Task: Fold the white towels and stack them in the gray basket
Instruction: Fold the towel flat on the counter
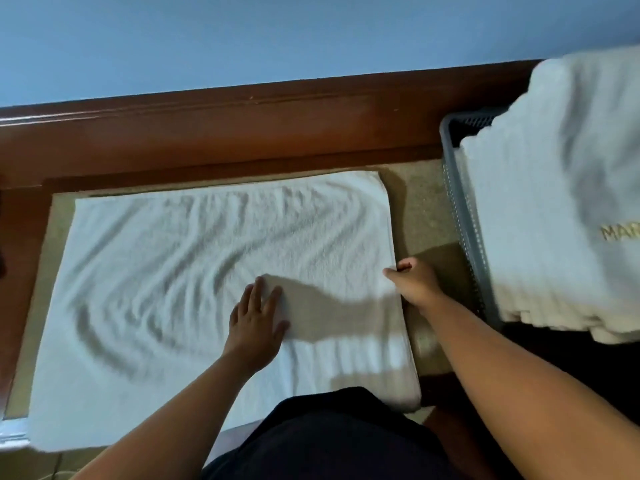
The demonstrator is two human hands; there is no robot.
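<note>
On the beige top [420,202] in front of the person, a white towel [180,258] is lying spread out and rumpled, its long wrinkles fanning across the cloth, its near edge hanging a little over the front. The left hand [258,320] is resting palm down on the towel right of its middle, fingers straight and slightly spread, pressing the cloth and grasping nothing. The right hand [414,282] is sitting at the towel's right edge, its fingers curling in and gripping that edge, with the thumb lying on top; the picture is a little blurred there, so how much cloth it is taking up is hard to tell. Just to the right, a gray basket [460,202] is standing on the same surface, apart from the spread towel, and a stack [554,188] of folded white towels is filling it and rising above its rim. The top one is showing gold lettering [620,232] cut off by the frame's edge. A brown wooden ledge [242,133] is running along the back, with a blue wall [277,36] behind it. Dark clothing [339,441] is filling the bottom of the view.
</note>
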